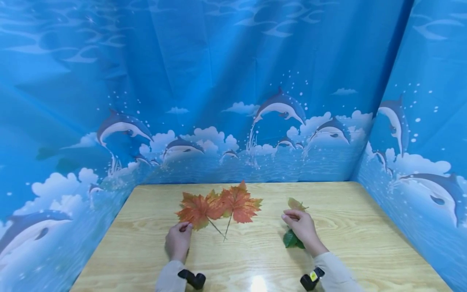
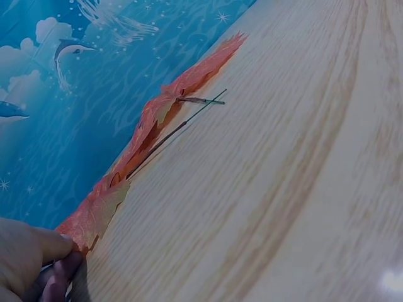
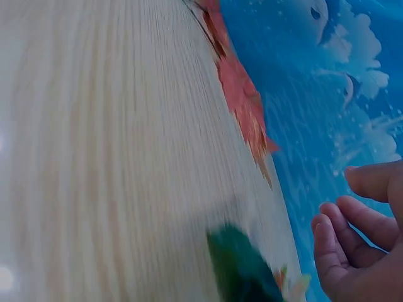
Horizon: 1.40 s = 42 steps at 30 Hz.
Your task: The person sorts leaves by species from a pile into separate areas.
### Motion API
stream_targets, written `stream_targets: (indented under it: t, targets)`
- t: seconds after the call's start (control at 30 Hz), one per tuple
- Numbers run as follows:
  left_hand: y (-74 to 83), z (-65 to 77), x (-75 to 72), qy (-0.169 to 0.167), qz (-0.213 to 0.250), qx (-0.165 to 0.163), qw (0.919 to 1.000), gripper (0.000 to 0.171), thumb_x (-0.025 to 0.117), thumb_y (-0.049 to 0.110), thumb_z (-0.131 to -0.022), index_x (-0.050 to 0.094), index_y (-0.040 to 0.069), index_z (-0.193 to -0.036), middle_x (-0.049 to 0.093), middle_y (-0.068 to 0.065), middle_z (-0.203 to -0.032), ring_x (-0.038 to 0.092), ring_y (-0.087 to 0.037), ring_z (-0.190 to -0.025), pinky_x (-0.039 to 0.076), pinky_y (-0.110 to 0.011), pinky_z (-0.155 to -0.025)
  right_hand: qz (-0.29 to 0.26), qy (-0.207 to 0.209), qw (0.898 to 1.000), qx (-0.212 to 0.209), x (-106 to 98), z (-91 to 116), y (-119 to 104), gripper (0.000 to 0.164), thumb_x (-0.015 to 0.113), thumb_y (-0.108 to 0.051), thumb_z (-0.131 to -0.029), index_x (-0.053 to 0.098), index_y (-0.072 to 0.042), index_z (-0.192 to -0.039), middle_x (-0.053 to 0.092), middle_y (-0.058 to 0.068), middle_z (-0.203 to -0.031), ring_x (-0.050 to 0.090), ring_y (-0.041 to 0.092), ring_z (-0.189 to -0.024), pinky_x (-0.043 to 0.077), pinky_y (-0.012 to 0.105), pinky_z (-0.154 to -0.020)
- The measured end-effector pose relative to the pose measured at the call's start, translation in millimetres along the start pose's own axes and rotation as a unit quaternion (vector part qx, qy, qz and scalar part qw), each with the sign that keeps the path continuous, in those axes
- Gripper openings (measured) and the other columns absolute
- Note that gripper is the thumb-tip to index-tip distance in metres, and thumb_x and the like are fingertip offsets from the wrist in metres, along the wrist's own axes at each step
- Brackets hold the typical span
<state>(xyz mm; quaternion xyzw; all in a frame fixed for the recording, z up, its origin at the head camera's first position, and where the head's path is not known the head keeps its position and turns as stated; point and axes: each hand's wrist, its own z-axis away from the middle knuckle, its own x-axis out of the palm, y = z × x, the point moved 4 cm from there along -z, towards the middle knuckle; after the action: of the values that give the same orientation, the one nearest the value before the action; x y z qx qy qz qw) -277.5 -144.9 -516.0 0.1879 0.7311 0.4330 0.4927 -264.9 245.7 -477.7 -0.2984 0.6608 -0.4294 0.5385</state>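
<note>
Two orange-red maple leaves lie side by side on the wooden table, their edges overlapping and their thin stems crossing. My left hand [image 1: 178, 242] pinches the near left edge of the left maple leaf [image 1: 197, 209] between thumb and fingers. The right maple leaf [image 1: 240, 205] is untouched. On the right, my right hand [image 1: 302, 228] hovers over a dark green leaf [image 1: 290, 239] and a yellow-green leaf [image 1: 296, 204], partly hiding them. Its fingers [image 3: 362, 220] are loosely bent, with thumb and fingertips apart and nothing between them.
The light wooden table [image 1: 255, 251] has a blue dolphin-print curtain [image 1: 226, 101] along its back and sides. A black wrist camera [image 1: 192, 279] is strapped on the left sleeve, another camera [image 1: 311, 279] on the right.
</note>
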Motion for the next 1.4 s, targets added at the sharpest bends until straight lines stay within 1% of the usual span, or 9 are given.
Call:
stream_targets:
  t: [0.13, 0.27, 0.37, 0.47, 0.63, 0.73, 0.97, 1.2, 1.4]
  targets:
    - [-2.0, -1.5, -0.6, -0.005, 0.002, -0.002, 1.0, 0.02, 0.07, 0.022, -0.086, 0.074, 0.005, -0.097, 0.072, -0.011, -0.086, 0.066, -0.03, -0.079, 0.047, -0.041, -0.063, 0.0, -0.022, 1.0, -0.01, 33.0, -4.9, -14.3, 0.027, 0.067, -0.01, -0.089, 0.067, 0.004, -0.112, 0.07, 0.012, -0.099, 0.065, 0.022, -0.091, 0.053, 0.028, -0.074]
    - [-2.5, -2.7, -2.3, -0.009, 0.003, -0.001, 1.0, 0.02, 0.07, 0.022, -0.086, 0.075, 0.006, -0.097, 0.072, -0.011, -0.086, 0.067, -0.029, -0.079, 0.047, -0.04, -0.062, 0.005, -0.042, 0.999, -0.031, 62.2, -8.3, -26.0, 0.025, 0.068, -0.009, -0.088, 0.068, 0.004, -0.109, 0.069, 0.009, -0.095, 0.065, 0.023, -0.089, 0.054, 0.036, -0.077]
    - [-2.8, -2.6, -3.5, -0.008, 0.003, -0.001, 1.0, 0.02, 0.07, 0.022, -0.086, 0.075, 0.006, -0.097, 0.073, -0.011, -0.086, 0.067, -0.03, -0.079, 0.048, -0.04, -0.061, 0.025, -0.045, 0.997, -0.05, 79.0, -12.2, -31.0, 0.028, 0.07, -0.011, -0.086, 0.068, 0.005, -0.108, 0.069, 0.01, -0.093, 0.066, 0.024, -0.086, 0.054, 0.037, -0.075]
    - [-2.2, -2.8, -3.0, -0.007, 0.004, 0.0, 1.0, 0.02, 0.071, 0.022, -0.086, 0.075, 0.006, -0.097, 0.073, -0.011, -0.086, 0.068, -0.03, -0.079, 0.048, -0.039, -0.06, 0.042, -0.039, 0.997, -0.053, 90.3, -16.0, -31.8, 0.034, 0.072, -0.014, -0.085, 0.066, 0.007, -0.112, 0.069, 0.015, -0.096, 0.066, 0.027, -0.087, 0.055, 0.04, -0.074]
    - [-0.6, -3.3, -3.1, -0.009, -0.005, 0.001, 0.9999, 0.019, 0.07, 0.022, -0.086, 0.075, 0.007, -0.096, 0.072, -0.009, -0.084, 0.067, -0.028, -0.076, 0.047, -0.038, -0.059, 0.063, -0.015, 0.997, -0.038, 102.4, -19.8, -25.7, 0.038, 0.075, -0.016, -0.083, 0.066, 0.007, -0.112, 0.068, 0.019, -0.102, 0.065, 0.031, -0.092, 0.054, 0.044, -0.078]
    - [-0.3, -3.5, -4.2, -0.016, -0.011, 0.005, 0.9998, 0.018, 0.07, 0.022, -0.086, 0.075, 0.007, -0.095, 0.072, -0.009, -0.084, 0.067, -0.028, -0.077, 0.047, -0.038, -0.059, 0.079, -0.003, 0.996, -0.034, 108.4, -21.6, -21.4, 0.036, 0.078, -0.019, -0.081, 0.068, 0.004, -0.107, 0.07, 0.016, -0.098, 0.066, 0.03, -0.089, 0.054, 0.042, -0.077]
    - [1.3, -6.5, -7.2, -0.027, -0.002, 0.018, 0.9995, 0.017, 0.07, 0.019, -0.086, 0.075, 0.004, -0.093, 0.072, -0.01, -0.083, 0.067, -0.028, -0.077, 0.049, -0.039, -0.063, 0.098, 0.004, 0.994, -0.049, 111.3, -22.4, -23.0, 0.028, 0.079, -0.016, -0.079, 0.07, 0.004, -0.097, 0.067, 0.011, -0.083, 0.063, 0.024, -0.075, 0.052, 0.039, -0.067]
    - [0.6, -5.0, -7.1, -0.041, 0.039, 0.007, 0.9984, 0.018, 0.069, 0.015, -0.087, 0.073, 0.0, -0.096, 0.073, -0.011, -0.081, 0.067, -0.015, -0.065, 0.05, -0.031, -0.061, 0.113, 0.008, 0.992, -0.045, 112.1, -21.0, -22.7, 0.017, 0.079, -0.01, -0.077, 0.07, 0.0, -0.086, 0.062, 0.006, -0.075, 0.056, 0.018, -0.067, 0.047, 0.033, -0.059]
    - [-3.8, -5.4, -2.3, -0.048, 0.094, -0.01, 0.9943, 0.019, 0.068, 0.012, -0.088, 0.071, -0.003, -0.098, 0.073, -0.014, -0.082, 0.069, -0.016, -0.066, 0.051, -0.02, -0.058, 0.124, 0.001, 0.991, -0.055, 114.1, -20.5, -23.5, 0.013, 0.079, -0.01, -0.078, 0.068, -0.004, -0.08, 0.062, 0.004, -0.072, 0.056, 0.016, -0.064, 0.047, 0.032, -0.057]
